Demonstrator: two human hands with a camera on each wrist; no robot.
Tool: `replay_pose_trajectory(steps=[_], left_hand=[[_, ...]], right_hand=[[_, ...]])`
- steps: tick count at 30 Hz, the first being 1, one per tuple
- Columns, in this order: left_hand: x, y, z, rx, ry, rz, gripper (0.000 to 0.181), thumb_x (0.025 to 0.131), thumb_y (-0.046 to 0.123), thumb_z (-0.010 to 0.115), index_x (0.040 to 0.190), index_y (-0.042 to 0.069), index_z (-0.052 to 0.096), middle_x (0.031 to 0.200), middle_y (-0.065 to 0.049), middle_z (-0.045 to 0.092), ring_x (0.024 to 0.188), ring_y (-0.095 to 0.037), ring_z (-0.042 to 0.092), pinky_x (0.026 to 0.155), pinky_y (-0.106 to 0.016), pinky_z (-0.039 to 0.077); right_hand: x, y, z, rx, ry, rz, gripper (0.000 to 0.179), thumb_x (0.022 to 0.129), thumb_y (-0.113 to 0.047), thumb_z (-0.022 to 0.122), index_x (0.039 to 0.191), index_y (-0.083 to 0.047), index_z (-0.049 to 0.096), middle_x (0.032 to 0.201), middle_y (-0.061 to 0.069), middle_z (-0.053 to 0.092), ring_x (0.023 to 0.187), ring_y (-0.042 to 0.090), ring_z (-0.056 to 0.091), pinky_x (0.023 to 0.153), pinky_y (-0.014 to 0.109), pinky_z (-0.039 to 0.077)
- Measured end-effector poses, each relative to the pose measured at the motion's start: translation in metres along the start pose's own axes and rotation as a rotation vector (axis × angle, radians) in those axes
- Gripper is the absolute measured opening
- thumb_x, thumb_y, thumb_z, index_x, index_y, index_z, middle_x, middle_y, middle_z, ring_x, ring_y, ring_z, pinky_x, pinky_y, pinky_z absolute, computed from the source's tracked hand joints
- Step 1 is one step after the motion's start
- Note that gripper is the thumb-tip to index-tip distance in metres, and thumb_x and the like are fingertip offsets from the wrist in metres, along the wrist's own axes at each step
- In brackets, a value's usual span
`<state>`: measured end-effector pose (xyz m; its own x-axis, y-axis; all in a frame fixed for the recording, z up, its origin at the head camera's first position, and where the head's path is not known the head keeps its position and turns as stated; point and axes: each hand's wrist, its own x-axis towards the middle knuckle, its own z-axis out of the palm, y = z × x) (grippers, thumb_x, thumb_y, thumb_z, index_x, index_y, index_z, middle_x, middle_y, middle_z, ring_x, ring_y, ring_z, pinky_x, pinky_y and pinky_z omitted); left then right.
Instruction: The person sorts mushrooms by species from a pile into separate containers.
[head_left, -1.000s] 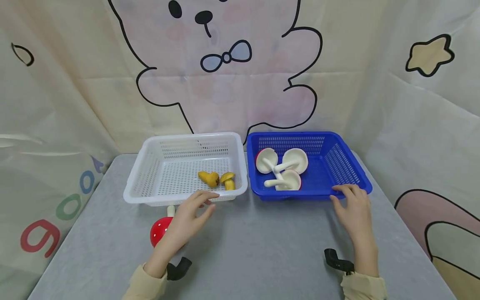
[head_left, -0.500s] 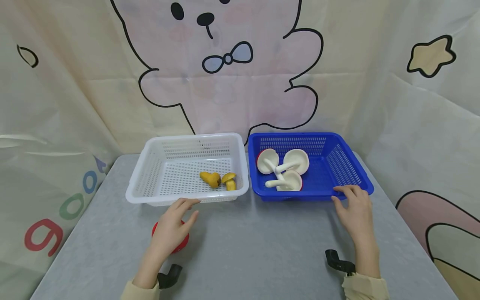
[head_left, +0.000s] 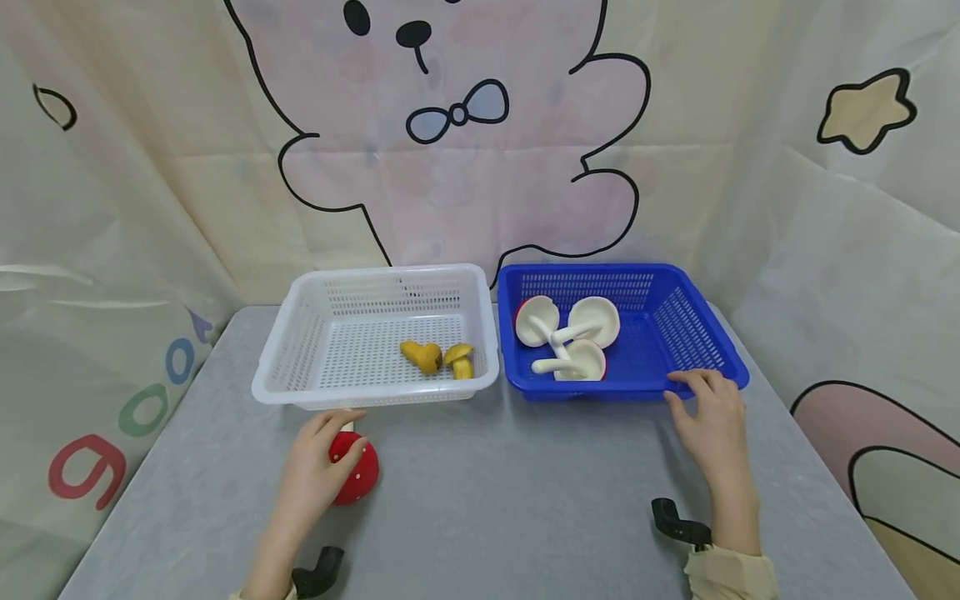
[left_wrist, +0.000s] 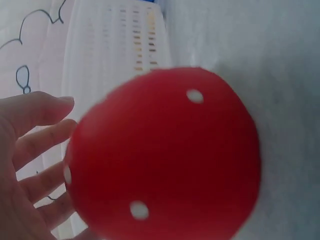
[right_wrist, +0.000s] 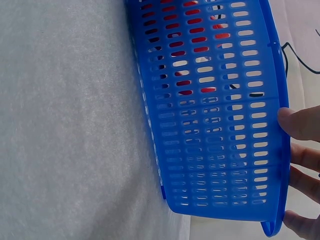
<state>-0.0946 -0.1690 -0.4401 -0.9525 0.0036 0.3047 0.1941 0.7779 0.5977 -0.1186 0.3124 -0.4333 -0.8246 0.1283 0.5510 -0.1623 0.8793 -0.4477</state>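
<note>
My left hand [head_left: 318, 462] is over a toy mushroom [head_left: 360, 471] with a red, white-spotted cap, on the table in front of the white basket. Its fingers are spread beside the cap and partly cover it. In the left wrist view the red cap [left_wrist: 170, 155] fills the middle, with loosely bent fingers [left_wrist: 45, 145] beyond it. My right hand [head_left: 708, 425] holds the front rim of the blue basket [head_left: 652, 387] near its right corner. The right wrist view has the thumb [right_wrist: 300, 122] on the near side of the rim and the other fingers behind it.
The white basket [head_left: 277, 367] stands left of the blue one and holds two yellow toy mushrooms [head_left: 422, 357]. Three toy mushrooms [head_left: 592, 321] with white undersides and stems lie in the blue basket. A printed curtain [head_left: 480, 200] hangs behind the grey table [head_left: 517, 508].
My left hand has moved left and back from the white basket's front edge to the red mushroom, whose cap now shows right of the hand. The right hand has stayed at the blue rim.
</note>
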Motion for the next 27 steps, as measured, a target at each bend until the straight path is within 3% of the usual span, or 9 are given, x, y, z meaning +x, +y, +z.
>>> replay_pose_trajectory(steps=[6,13,27], left_hand=[[-0.004,-0.005,-0.007,0.021,-0.062,-0.131,0.057,0.076,0.015,0.079,0.129,0.011,0.058,0.127,-0.014,0.054,0.116,-0.036,0.049,0.08,-0.055,0.056],[-0.007,-0.012,-0.013,0.041,-0.117,-0.216,0.061,0.076,0.024,0.079,0.131,0.01,0.055,0.128,-0.016,0.051,0.115,-0.037,0.05,0.078,-0.053,0.057],[-0.015,-0.011,-0.012,0.13,-0.174,-0.223,0.073,0.069,0.03,0.084,0.132,0.012,0.053,0.128,-0.017,0.051,0.116,-0.04,0.048,0.075,-0.052,0.057]], right_hand=[[0.001,-0.001,-0.001,-0.005,-0.002,0.003,0.021,0.081,0.001,0.071,0.102,-0.001,0.066,0.104,0.022,0.057,0.1,0.042,0.047,0.087,0.058,0.032],[0.0,-0.002,-0.001,-0.008,-0.019,0.013,0.021,0.082,0.0,0.07,0.103,-0.001,0.066,0.105,0.023,0.056,0.102,0.043,0.046,0.088,0.06,0.032],[0.0,-0.003,0.001,-0.017,-0.005,0.0,0.02,0.082,0.002,0.069,0.102,0.0,0.066,0.105,0.024,0.056,0.102,0.044,0.046,0.087,0.06,0.032]])
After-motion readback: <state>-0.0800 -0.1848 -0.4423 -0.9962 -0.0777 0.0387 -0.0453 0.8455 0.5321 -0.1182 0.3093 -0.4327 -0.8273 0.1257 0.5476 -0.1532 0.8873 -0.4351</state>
